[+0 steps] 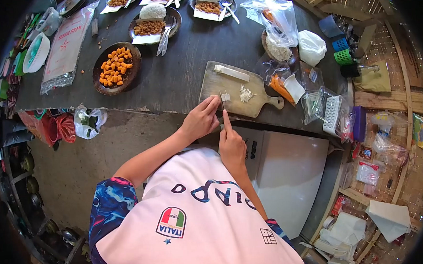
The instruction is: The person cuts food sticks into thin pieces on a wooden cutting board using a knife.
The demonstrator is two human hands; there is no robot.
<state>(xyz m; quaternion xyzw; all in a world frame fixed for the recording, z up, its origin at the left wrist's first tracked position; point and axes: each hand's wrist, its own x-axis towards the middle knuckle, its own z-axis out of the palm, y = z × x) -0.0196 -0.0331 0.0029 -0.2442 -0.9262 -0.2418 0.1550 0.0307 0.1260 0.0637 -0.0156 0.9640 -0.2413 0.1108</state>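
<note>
A wooden cutting board (209, 79) lies at the near edge of the dark table. On it are a long white food block (231, 74), a small pile of thin white strips (246, 94) and a small white piece (226, 97). My left hand (202, 118) is closed, its fingertips pinched down on the white piece at the board's left edge. My right hand (232, 147) is wrapped round a knife (222, 102), index finger stretched along its back. The narrow blade stands beside my left fingertips; the handle is hidden in my palm.
A brown bowl of orange cubes (116, 67) stands to the left. Plates with rice (152, 11) and cutlery line the back. Right of the board lie a bag with orange pieces (282, 86), a white bag (312, 48) and a white basket (332, 115).
</note>
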